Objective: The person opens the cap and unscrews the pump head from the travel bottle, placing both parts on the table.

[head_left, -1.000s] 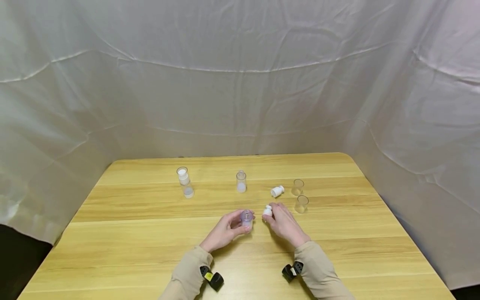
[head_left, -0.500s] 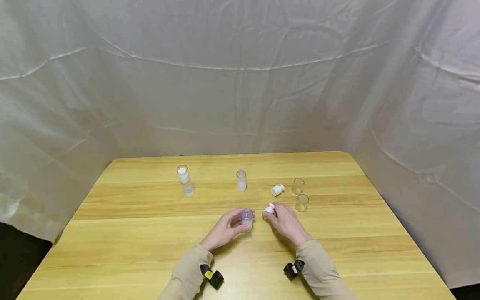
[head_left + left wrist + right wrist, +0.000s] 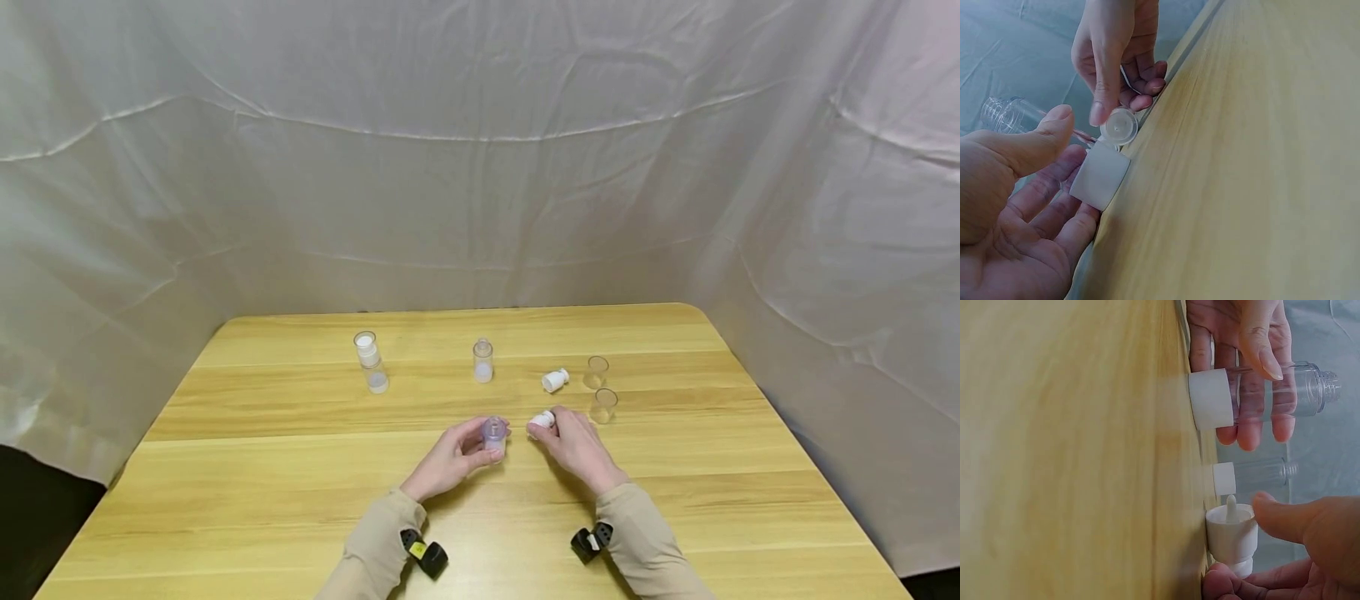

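Observation:
My left hand [image 3: 453,458] holds a small clear bottle [image 3: 494,439] with a white base, upright on the table, the thumb on one side and the fingers behind. In the right wrist view its bare threaded neck shows beyond the clear body [image 3: 1307,390]. To its right, my right hand [image 3: 576,450] pinches a white pump head [image 3: 542,421] between thumb and fingers, low at the tabletop and tilted. Its hollow underside, with a small stem inside, shows in the right wrist view [image 3: 1233,534]. Bottle and pump head are apart.
A second clear bottle [image 3: 483,363] stands behind my hands. Another white pump head [image 3: 555,381] lies on its side at the right, near two clear caps [image 3: 597,374] [image 3: 603,406]. A bottle with white top and clear cap [image 3: 370,362] stands left. Grey cloth [image 3: 480,208] surrounds the table.
The white pump head in my right hand has tipped from upright towards the right, and that hand has shifted slightly right. My left hand and its bottle have stayed put.

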A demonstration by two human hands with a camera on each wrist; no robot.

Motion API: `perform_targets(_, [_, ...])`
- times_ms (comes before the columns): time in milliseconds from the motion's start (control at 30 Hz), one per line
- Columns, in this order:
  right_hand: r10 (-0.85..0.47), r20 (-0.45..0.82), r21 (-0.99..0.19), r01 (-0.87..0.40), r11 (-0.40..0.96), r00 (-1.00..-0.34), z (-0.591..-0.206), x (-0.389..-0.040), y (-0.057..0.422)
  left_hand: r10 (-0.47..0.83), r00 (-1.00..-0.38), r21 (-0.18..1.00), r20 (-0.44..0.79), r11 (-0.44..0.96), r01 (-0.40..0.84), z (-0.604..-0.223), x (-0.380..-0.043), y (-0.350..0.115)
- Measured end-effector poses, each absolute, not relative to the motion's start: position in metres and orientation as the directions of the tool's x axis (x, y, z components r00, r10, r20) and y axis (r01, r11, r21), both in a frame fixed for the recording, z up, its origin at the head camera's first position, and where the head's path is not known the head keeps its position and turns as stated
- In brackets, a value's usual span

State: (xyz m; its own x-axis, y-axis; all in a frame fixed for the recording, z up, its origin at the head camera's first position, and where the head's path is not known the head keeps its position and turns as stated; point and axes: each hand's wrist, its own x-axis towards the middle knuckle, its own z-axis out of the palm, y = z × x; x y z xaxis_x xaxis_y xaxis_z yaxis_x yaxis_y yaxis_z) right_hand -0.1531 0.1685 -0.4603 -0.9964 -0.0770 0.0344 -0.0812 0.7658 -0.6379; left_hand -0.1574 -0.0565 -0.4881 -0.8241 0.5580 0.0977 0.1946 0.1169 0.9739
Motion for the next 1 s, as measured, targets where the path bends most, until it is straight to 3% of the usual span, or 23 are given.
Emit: perform_targets(1000, [-0.021,-0.038,-0.650,0.009,0.760,-0.999,-0.462,-0.174,0.176,0.553,-0.829,0.978,0.080,0.117,0.172,-0.487,-0.157,-0.056])
